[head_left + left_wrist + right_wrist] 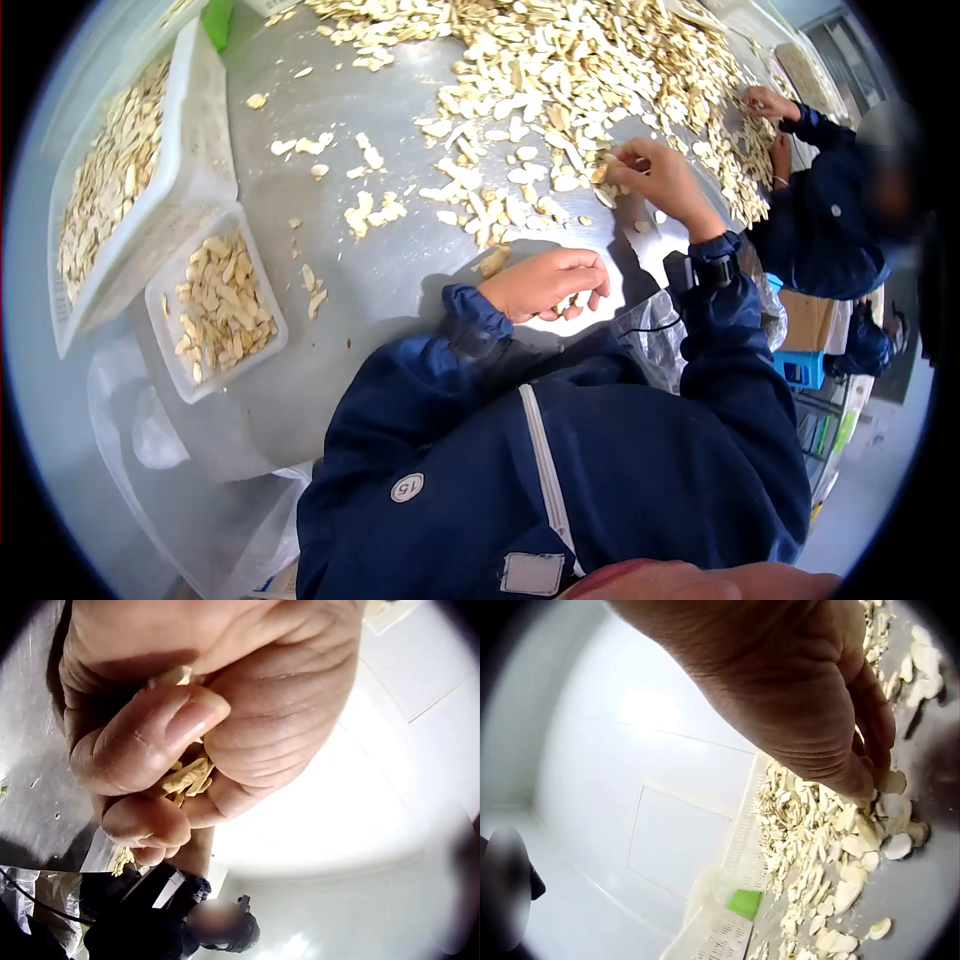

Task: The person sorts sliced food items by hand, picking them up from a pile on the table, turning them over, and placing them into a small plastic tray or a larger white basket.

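A broad heap of pale dried slices point(560, 75) spreads over the metal table point(350, 270). My left hand point(550, 285) is near the table's front edge, its fingers curled round several slices point(189, 777) that show between fingers and palm in the left wrist view. Beside that wrist lies a larger brownish piece point(493, 261). At the near right side of the heap, my right hand point(660, 180) pinches a pale slice point(891, 781) between thumb and fingers. Loose slices point(851, 889) lie just below these fingertips.
On the left stand a large white bin point(205, 130) of slices and a smaller white tray point(277, 300), partly filled. Small clusters of slices point(375, 213) are scattered between tray and heap. Another person point(825, 220) works at the heap's right side. Clear plastic point(655, 340) hangs by the front edge.
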{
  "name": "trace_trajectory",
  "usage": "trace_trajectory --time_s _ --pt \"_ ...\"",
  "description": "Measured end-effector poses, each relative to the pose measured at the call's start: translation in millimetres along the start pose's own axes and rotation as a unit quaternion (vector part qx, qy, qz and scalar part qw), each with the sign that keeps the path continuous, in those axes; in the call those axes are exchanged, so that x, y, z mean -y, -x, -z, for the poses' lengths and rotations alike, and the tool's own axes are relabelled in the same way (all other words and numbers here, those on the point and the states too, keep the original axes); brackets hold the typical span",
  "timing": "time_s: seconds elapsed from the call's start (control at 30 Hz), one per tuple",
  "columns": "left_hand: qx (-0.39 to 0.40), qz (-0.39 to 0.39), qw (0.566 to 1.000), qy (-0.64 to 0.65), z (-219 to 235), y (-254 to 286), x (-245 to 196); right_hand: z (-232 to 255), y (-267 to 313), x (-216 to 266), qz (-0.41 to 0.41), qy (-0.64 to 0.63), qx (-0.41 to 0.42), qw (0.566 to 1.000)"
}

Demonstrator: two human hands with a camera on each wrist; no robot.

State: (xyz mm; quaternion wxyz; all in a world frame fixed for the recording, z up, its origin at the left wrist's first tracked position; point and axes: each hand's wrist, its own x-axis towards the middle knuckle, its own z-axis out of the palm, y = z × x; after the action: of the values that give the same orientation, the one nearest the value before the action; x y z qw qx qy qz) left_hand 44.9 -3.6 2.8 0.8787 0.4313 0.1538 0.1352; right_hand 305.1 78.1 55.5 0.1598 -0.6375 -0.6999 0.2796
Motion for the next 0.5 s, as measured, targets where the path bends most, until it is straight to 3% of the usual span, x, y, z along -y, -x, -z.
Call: trace_trajectory --time_s 0.13,0.27,0.33,0.37,0.4,0.47,0.5 --pt "-0.016 -0.018 0.999 -0.034 -1.4 -0.7 0.3 16.5 -5.6 34.5 0.068 0.099 0.007 0.993" --pt "-0.011 -0.021 1.000 -0.005 5.0 -14.4 17.9 -10.9 -20.9 143.1 0.143 0.087 0.157 0.973" --pt "-0.037 -0.005 0.999 -0.019 4.7 -12.9 16.0 -43.9 -26.2 193.5 0.261 0.014 0.216 0.941" --pt "-0.055 -0.019 0.998 0.028 -3.9 -10.0 14.2 -60.0 -23.9 213.6 0.235 -0.061 0.237 0.941" --pt "-0.023 -0.043 0.997 0.059 -2.3 -12.3 17.3 -76.8 -19.8 231.8 0.236 -0.217 0.281 0.905" --pt "0.010 -0.071 0.997 -0.033 6.7 -9.4 19.1 -93.4 -12.8 262.2 0.310 -0.307 0.264 0.860" --pt "0.003 -0.050 0.998 -0.027 6.1 -7.4 19.8 -95.8 -15.0 262.6 0.333 -0.274 0.229 0.873"
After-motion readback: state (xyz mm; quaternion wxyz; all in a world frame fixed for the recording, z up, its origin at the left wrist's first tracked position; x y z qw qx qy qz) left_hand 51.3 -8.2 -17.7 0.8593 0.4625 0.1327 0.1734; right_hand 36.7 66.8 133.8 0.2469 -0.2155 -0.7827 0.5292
